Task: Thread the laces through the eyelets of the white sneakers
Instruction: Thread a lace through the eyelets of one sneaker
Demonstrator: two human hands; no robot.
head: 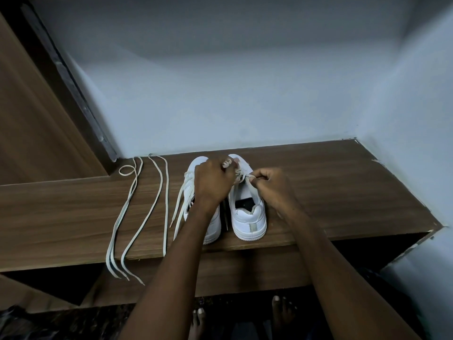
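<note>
Two white sneakers stand side by side on a wooden shelf, heels toward me. My left hand (213, 179) reaches over the left sneaker (212, 225) and its curled fingers pinch the lace at the eyelets of the right sneaker (248, 217). My right hand (272, 186) pinches the same lace (242, 176) at the right sneaker's tongue. The ends of another lace (180, 204) trail off the left sneaker's left side.
Two loose white laces (137, 217) lie stretched across the wooden shelf (343, 192) to the left of the sneakers, their tips hanging over the front edge. Blue-grey walls close the back and right. My bare feet (282, 312) show on the floor below.
</note>
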